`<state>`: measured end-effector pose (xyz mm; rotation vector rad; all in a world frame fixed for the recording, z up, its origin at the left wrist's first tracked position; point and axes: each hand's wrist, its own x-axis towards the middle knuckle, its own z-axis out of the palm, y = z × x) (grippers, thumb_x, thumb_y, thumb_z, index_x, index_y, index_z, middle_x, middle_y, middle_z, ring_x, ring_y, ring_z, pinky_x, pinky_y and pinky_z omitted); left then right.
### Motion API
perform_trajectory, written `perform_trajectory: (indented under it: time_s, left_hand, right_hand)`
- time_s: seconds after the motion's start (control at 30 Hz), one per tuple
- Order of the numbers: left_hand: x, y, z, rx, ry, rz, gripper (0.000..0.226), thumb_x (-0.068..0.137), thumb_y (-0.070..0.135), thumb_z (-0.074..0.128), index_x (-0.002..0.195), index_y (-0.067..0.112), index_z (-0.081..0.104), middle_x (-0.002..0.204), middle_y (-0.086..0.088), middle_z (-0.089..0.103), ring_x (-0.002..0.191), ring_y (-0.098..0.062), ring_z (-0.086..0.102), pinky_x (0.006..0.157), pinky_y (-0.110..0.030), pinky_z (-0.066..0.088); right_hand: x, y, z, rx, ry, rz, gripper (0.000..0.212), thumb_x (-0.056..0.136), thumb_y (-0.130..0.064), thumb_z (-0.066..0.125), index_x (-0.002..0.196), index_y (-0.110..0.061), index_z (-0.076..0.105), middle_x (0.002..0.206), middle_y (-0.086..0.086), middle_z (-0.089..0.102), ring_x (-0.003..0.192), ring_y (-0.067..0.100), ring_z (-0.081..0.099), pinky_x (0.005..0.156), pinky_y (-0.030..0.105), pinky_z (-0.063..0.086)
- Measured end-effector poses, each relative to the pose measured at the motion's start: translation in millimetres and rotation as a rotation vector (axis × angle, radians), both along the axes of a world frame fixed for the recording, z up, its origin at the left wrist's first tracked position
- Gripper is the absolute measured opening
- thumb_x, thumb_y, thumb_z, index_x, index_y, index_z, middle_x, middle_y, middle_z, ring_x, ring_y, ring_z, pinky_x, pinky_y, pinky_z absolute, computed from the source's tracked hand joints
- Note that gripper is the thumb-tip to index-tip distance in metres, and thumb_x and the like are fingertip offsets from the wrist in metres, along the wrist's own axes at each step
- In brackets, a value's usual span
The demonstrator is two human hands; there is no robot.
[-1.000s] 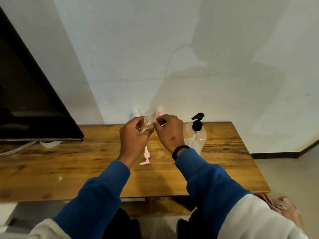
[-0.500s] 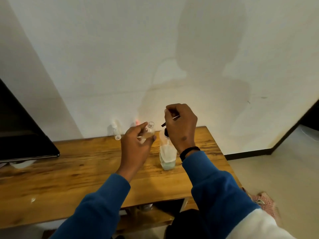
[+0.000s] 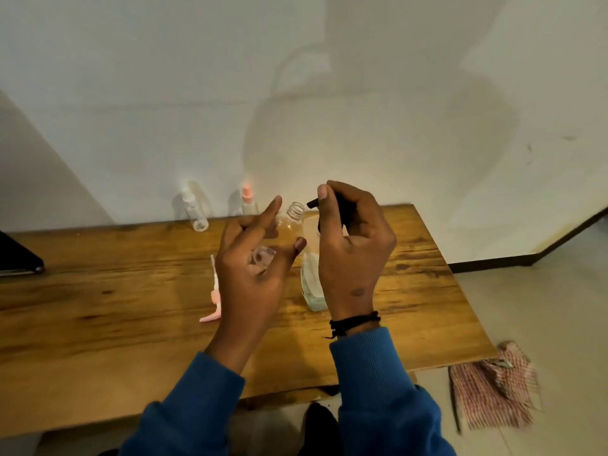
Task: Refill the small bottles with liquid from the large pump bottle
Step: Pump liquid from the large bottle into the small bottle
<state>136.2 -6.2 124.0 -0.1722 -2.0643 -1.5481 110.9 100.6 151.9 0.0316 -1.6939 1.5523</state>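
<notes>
My left hand (image 3: 255, 274) holds a small clear bottle (image 3: 289, 222) tilted, its open threaded neck pointing up and right. My right hand (image 3: 353, 248) is closed over the black pump head (image 3: 313, 203) of the large pump bottle (image 3: 312, 287), whose nozzle tip sits right at the small bottle's mouth. The large bottle stands on the wooden table (image 3: 131, 291) with pale liquid low in it. A pink spray cap with its tube (image 3: 214, 297) lies on the table left of my left hand.
Two more small bottles stand at the wall: a clear one (image 3: 194, 209) and one with a pink top (image 3: 248, 200). A dark screen edge (image 3: 16, 255) sits at the far left. A checked cloth (image 3: 493, 386) lies on the floor past the table's right end.
My right hand moved from the small bottle's neck onto the pump head. My left hand tilted the small bottle toward the nozzle. The view shifted closer and to the right.
</notes>
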Motion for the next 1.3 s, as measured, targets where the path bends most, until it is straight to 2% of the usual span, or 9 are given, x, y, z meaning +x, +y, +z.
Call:
perform_trajectory:
  time_s: [0.1,0.23,0.4,0.6,0.67,0.83,1.0,1.13,1.3]
  left_hand:
    - [-7,-6,-3,-0.019,0.036,-0.026,0.059,0.083,0.014,0.078,0.138,0.011,0.057,0.106,-0.009,0.056,0.101,-0.023,0.061,0.085,-0.035,0.057]
    - [-12,-10,-2,-0.073,0.062,-0.067,0.06,0.083,0.014,0.078,0.138,0.007,0.056,0.106,-0.011,0.056,0.102,-0.022,0.061,0.087,-0.03,0.055]
    - [-16,-11,-3,-0.015,0.06,-0.104,0.059,0.083,0.017,0.079,0.137,0.008,0.057,0.108,-0.01,0.057,0.103,-0.02,0.061,0.084,-0.042,0.058]
    - [-16,-11,2,0.003,0.074,-0.079,0.055,0.081,0.019,0.081,0.131,0.007,0.062,0.11,-0.008,0.063,0.102,-0.014,0.063,0.085,-0.027,0.055]
    - [-16,-10,5,0.027,0.068,-0.078,0.054,0.079,0.018,0.083,0.128,0.006,0.064,0.112,-0.006,0.067,0.104,-0.015,0.066,0.088,-0.028,0.054]
    - [-16,-12,9,0.195,0.03,-0.108,0.05,0.071,0.014,0.089,0.113,0.003,0.065,0.107,-0.005,0.072,0.104,-0.018,0.07,0.088,-0.036,0.058]
    - [-14,-20,5,0.474,-0.102,-0.32,0.047,0.063,-0.004,0.085,0.104,-0.003,0.061,0.104,-0.015,0.074,0.103,-0.024,0.072,0.085,-0.032,0.058]
    - [-15,-26,3,0.614,-0.143,-0.395,0.042,0.064,-0.002,0.081,0.104,0.001,0.066,0.104,-0.014,0.075,0.102,-0.028,0.072,0.086,-0.036,0.058]
    - [-19,-26,6,0.708,-0.195,-0.389,0.04,0.067,0.005,0.08,0.105,0.004,0.07,0.109,-0.015,0.074,0.104,-0.032,0.071,0.087,-0.041,0.058]
  right_hand:
    - [-1,-6,-6,-0.022,0.051,-0.029,0.012,0.089,-0.017,0.071,0.096,-0.008,0.07,0.086,0.007,0.07,0.078,0.024,0.069,0.062,0.044,0.055]
    - [-8,-10,-10,-0.05,0.103,-0.079,0.014,0.086,-0.015,0.075,0.091,-0.003,0.069,0.082,0.01,0.069,0.072,0.026,0.067,0.059,0.046,0.053]
    - [-8,-9,-9,-0.072,0.114,-0.067,0.014,0.087,-0.011,0.073,0.091,0.0,0.065,0.079,0.012,0.068,0.065,0.032,0.065,0.053,0.048,0.05]
    - [-5,-11,-6,-0.065,0.117,-0.061,0.01,0.09,-0.009,0.069,0.088,-0.012,0.059,0.078,0.012,0.065,0.067,0.033,0.065,0.051,0.047,0.049]
    - [-5,-11,-7,-0.053,0.12,-0.063,0.009,0.091,-0.009,0.067,0.088,-0.013,0.059,0.078,0.011,0.065,0.068,0.031,0.066,0.052,0.046,0.051]
    - [-11,-8,-9,0.025,0.175,-0.122,0.012,0.09,-0.009,0.069,0.085,-0.018,0.062,0.091,0.015,0.062,0.075,0.035,0.064,0.054,0.044,0.052]
    - [-15,-3,-10,0.148,0.245,-0.19,0.008,0.085,-0.003,0.074,0.079,0.001,0.07,0.092,0.014,0.059,0.083,0.009,0.06,0.058,0.035,0.055]
    - [-16,-2,-11,0.263,0.285,-0.217,0.009,0.085,-0.004,0.074,0.079,0.003,0.071,0.089,0.008,0.06,0.08,0.022,0.062,0.058,0.036,0.055]
    - [-15,-4,-11,0.281,0.283,-0.238,0.009,0.087,-0.004,0.072,0.08,0.002,0.07,0.088,0.01,0.064,0.08,0.019,0.064,0.057,0.036,0.056]
